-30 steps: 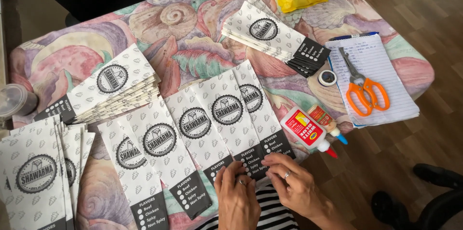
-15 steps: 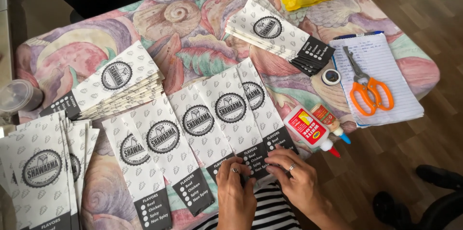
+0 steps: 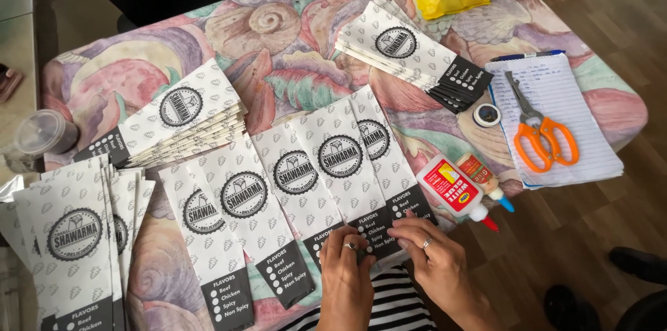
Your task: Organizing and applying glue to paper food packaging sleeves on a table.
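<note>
Both my hands rest on the dark bottom ends of the fanned paper bags (image 3: 326,164) at the near edge of the tabletop (image 3: 292,74) — my left hand (image 3: 345,268) with fingers curled down onto a bag, my right hand (image 3: 429,256) flat, fingers pressing the next bag. Two glue bottles (image 3: 464,188) lie just right of the bags; the orange scissors (image 3: 542,136) farther right on a notepad (image 3: 577,122).

Bare left hand (image 3: 345,277) and right hand (image 3: 434,261), a ring on each; black-and-white striped garment (image 3: 396,303).

I work at home: my counter (image 3: 292,74) wears a shell-patterned cloth, on a wooden floor (image 3: 597,18), with household scissors (image 3: 538,133) and glue bottles (image 3: 458,188).
</note>
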